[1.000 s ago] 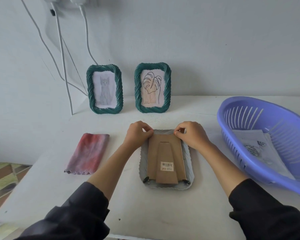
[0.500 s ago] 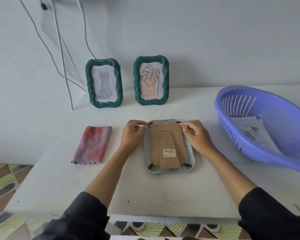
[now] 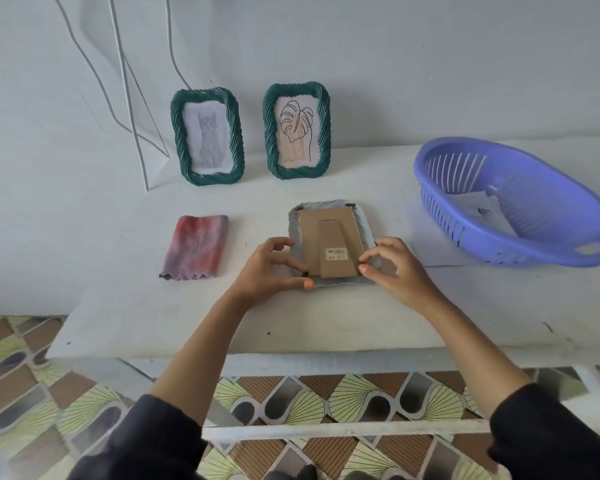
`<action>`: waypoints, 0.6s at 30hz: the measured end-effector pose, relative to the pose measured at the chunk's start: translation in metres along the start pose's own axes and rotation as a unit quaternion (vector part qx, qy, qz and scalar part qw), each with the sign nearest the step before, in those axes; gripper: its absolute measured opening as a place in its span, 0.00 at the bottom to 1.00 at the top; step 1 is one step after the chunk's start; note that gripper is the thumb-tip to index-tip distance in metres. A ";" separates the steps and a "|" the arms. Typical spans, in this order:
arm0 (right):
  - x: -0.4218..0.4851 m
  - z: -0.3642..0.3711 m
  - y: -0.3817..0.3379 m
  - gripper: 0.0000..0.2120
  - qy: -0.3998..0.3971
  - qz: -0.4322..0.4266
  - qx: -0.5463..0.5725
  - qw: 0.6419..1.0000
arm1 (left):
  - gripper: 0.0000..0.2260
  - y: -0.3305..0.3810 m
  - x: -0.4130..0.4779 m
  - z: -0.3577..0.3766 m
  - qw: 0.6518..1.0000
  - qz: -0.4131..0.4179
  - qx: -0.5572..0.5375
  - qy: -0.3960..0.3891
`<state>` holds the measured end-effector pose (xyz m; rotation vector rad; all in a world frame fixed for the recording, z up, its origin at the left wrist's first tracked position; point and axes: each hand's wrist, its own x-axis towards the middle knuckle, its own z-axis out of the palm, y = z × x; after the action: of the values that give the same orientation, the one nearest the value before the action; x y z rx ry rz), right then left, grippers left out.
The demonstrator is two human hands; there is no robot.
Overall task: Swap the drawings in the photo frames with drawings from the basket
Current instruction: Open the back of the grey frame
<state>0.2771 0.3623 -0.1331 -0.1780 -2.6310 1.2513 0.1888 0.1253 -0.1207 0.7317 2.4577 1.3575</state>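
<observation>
While left hand (image 3: 271, 268), right hand (image 3: 395, 268) pinch near corners of grey face-down photo frame (image 3: 326, 205): likely freeing brown cardboard back (image 3: 326, 230); next, turn black clips (image 3: 351, 205).

I cannot see the drawing in the face-down frame (image 3: 326, 206); it faces the table (image 3: 153, 323). The left hand (image 3: 267, 268) and right hand (image 3: 397, 268) cover its near corners, so I cannot tell whether their fingertips pinch anything there. The label (image 3: 336, 253) print is too small to read. The basket (image 3: 534, 252) wall hides part of the papers (image 3: 478, 209). The cables (image 3: 125, 81) are cropped by the top edge.
</observation>
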 end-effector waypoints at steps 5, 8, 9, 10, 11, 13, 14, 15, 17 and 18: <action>-0.007 -0.005 0.002 0.11 -0.047 -0.009 0.003 0.999 | 0.13 0.003 -0.006 0.003 0.999 0.000 0.039 0.013; -0.006 -0.007 0.003 0.11 -0.057 -0.018 0.011 0.998 | 0.13 0.005 -0.007 0.005 0.998 -0.002 0.054 0.007; -0.005 -0.007 0.003 0.11 -0.058 -0.020 0.008 0.998 | 0.13 0.005 -0.007 0.005 0.998 -0.002 0.057 0.002; -0.005 -0.007 0.003 0.10 -0.059 -0.021 0.004 0.998 | 0.13 0.006 -0.006 0.005 0.998 -0.004 0.060 -0.002; -0.005 -0.007 0.004 0.08 -0.060 -0.021 0.000 0.998 | 0.13 0.007 -0.006 0.005 0.998 -0.006 0.064 -0.004; -0.006 -0.006 0.004 0.05 -0.062 -0.021 -0.006 0.998 | 0.13 0.009 -0.006 0.005 0.997 -0.008 0.073 -0.006; -0.006 -0.005 0.004 0.05 -0.061 -0.021 -0.006 0.998 | 0.12 0.009 -0.006 0.005 0.997 -0.008 0.081 -0.008; -0.007 -0.006 0.004 0.04 -0.062 -0.021 -0.005 0.998 | 0.12 0.010 -0.007 0.005 0.996 -0.010 0.090 -0.013; -0.007 -0.008 0.004 0.05 -0.073 -0.016 0.012 0.997 | 0.12 0.013 -0.006 0.004 0.996 -0.018 0.089 -0.022; -0.006 -0.010 0.004 0.06 -0.083 -0.010 0.031 0.996 | 0.12 0.014 -0.006 0.004 0.997 -0.028 0.061 -0.023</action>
<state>0.2854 0.3708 -0.1309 -0.0389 -2.7206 1.3946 0.1998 0.1313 -0.1107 0.7063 2.5231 1.1659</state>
